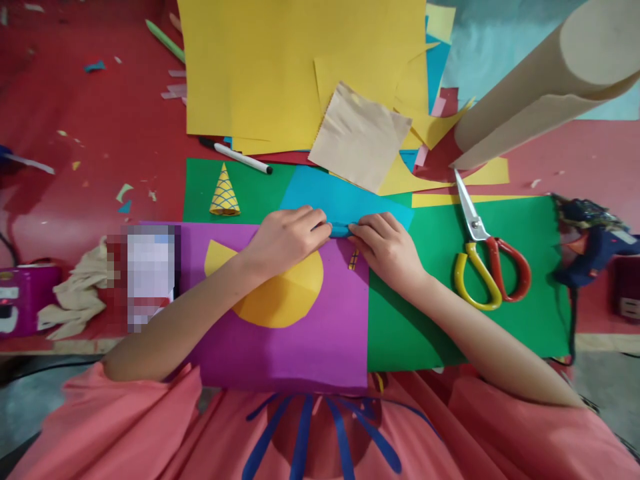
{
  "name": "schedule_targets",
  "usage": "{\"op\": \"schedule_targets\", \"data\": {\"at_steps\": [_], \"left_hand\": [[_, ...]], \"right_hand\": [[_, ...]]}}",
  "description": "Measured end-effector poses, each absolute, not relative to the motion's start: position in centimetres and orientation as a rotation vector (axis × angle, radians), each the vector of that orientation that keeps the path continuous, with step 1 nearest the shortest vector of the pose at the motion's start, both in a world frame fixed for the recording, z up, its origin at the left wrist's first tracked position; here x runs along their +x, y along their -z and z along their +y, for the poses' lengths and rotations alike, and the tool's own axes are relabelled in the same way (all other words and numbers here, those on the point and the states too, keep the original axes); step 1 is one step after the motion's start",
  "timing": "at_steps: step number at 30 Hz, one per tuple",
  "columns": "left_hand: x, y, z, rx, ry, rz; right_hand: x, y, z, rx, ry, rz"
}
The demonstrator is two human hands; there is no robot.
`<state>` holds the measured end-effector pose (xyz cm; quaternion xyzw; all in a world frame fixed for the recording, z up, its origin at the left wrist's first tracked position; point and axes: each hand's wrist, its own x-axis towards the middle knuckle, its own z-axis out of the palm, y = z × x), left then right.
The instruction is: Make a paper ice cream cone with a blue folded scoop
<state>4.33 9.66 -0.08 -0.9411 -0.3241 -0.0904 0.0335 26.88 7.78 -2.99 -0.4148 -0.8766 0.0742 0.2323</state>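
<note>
Both hands pinch the near edge of a blue paper sheet (pixel 340 193), where a narrow strip is folded or rolled. My left hand (pixel 295 237) grips the strip's left end, and my right hand (pixel 387 243) its right end, fingers closed. Beneath lie a purple sheet (pixel 320 340) and a green sheet (pixel 415 333). A yellow paper piece with a rounded edge (pixel 275 300) is partly under my left forearm. Close to my right fingertips is a small yellow piece with dark lines (pixel 353 259). A yellow cone with blue criss-cross lines (pixel 225 193) stands or lies left of the blue sheet.
Scissors (pixel 477 230) with yellow and red handles lie right of my right hand. Farther right is a glue gun (pixel 590 253). A large beige roll (pixel 530 87) is at the back right. Yellow sheets (pixel 270 73), a beige square (pixel 361 137) and a marker (pixel 243 157) lie beyond my hands.
</note>
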Motion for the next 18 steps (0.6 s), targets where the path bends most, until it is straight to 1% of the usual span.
{"op": "schedule_targets", "data": {"at_steps": [6, 12, 18], "left_hand": [[4.55, 0.24, 9.86, -2.844, 0.303, -0.947], [4.87, 0.02, 10.02, -2.836, 0.253, -0.989], [5.24, -0.24, 10.53, -2.916, 0.125, -1.148]], "right_hand": [[26.70, 2.57, 7.89, -1.186, -0.193, -2.409], [26.76, 2.69, 7.53, -1.170, -0.022, -2.465], [26.67, 2.51, 8.22, -1.162, -0.072, -2.518]]}}
